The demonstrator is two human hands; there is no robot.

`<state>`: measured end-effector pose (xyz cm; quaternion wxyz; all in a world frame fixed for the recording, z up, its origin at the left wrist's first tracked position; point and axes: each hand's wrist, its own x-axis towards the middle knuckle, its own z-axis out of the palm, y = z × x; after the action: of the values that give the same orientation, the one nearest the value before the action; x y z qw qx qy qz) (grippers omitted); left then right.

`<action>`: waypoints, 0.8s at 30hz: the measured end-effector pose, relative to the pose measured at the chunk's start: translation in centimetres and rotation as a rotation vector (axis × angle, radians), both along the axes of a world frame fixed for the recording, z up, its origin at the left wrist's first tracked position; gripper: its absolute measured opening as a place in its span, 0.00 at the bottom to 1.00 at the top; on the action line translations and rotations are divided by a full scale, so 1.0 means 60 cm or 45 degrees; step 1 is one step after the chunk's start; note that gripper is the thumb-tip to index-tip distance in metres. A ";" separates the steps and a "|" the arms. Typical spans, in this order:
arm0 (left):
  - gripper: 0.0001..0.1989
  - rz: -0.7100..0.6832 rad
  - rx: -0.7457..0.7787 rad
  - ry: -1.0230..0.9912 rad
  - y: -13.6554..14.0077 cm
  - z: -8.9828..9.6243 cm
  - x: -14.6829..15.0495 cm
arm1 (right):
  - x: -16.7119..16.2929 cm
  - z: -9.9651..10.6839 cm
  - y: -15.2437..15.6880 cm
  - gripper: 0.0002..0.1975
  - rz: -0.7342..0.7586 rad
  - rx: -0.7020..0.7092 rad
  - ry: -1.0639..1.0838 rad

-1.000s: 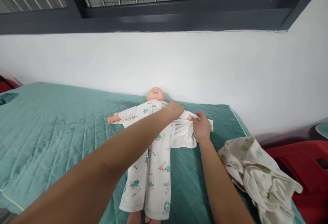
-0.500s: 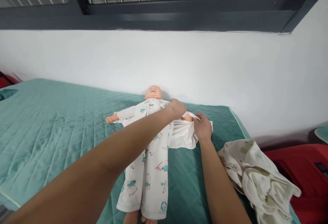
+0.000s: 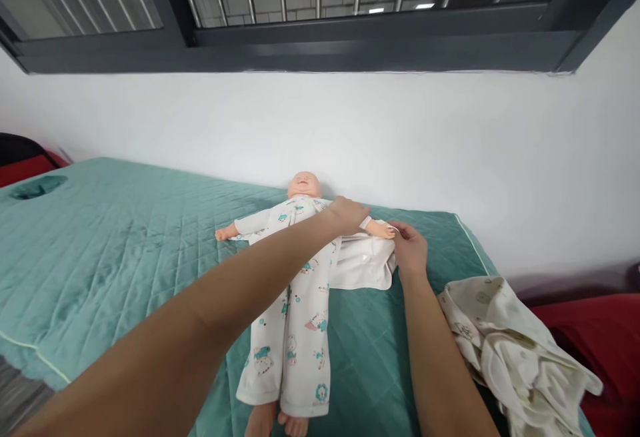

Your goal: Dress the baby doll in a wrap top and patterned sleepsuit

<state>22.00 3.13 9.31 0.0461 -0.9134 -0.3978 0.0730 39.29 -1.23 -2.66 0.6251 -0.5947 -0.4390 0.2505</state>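
The doll (image 3: 306,293) lies on its back on the bed (image 3: 130,243), its head at the far side close to the wall (image 3: 400,137) and its feet toward the near edge. It wears a white suit (image 3: 313,350) with small teal and pink prints. Its arm on the left side is stretched out in a sleeve, the hand showing at the cuff.

On the right side, the other forearm (image 3: 379,229) comes out of a white cuff and points right, above a white cloth (image 3: 365,270) spread beside the body.

The left hand (image 3: 349,215) is at the upper part of that arm, its fingers curled; they are partly hidden, so I cannot tell what they press on. The left forearm crosses over the doll's middle. The right hand (image 3: 411,249) is just right of the doll's fingertips, its fingers pinching the edge of the white cloth.

A crumpled printed cloth (image 3: 525,357) lies near right on the bed, in front of a red object (image 3: 595,343). A dark-framed window (image 3: 320,47) with bars is set in the far wall.
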 end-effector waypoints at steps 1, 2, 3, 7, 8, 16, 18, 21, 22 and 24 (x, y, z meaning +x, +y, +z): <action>0.20 0.009 -0.001 -0.016 0.000 -0.003 0.002 | -0.001 0.000 0.000 0.20 0.014 0.019 0.034; 0.20 0.023 -0.002 -0.033 -0.001 -0.005 0.003 | -0.002 0.001 0.000 0.19 0.023 0.035 0.060; 0.20 0.041 -0.002 -0.053 -0.003 -0.005 0.003 | -0.004 0.002 0.000 0.19 0.028 0.048 0.077; 0.19 0.130 0.029 -0.181 -0.032 0.008 -0.023 | -0.010 0.008 0.001 0.22 0.047 0.077 0.122; 0.18 0.159 0.053 -0.254 -0.044 0.012 -0.040 | -0.011 0.009 0.002 0.24 0.053 0.080 0.137; 0.18 0.772 0.092 -1.402 -0.124 -0.056 -0.245 | -0.047 0.034 -0.017 0.23 -0.210 0.070 -0.345; 0.23 0.901 -0.129 -1.668 -0.128 -0.083 -0.269 | -0.080 0.045 -0.028 0.21 -0.195 0.087 -0.505; 0.25 0.949 -0.366 -1.872 -0.123 -0.105 -0.276 | -0.137 0.055 -0.042 0.20 0.030 -0.035 -0.500; 0.25 0.934 -0.398 -1.900 -0.120 -0.107 -0.275 | -0.153 0.056 -0.046 0.21 0.132 -0.105 -0.464; 0.24 0.889 -0.423 -1.919 -0.112 -0.105 -0.271 | -0.178 0.056 -0.051 0.22 0.310 -0.221 -0.396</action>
<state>5.74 -3.60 3.01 -0.3914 -0.5374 -0.5655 -0.4881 28.59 -4.29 0.69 0.4614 -0.6204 -0.5756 0.2663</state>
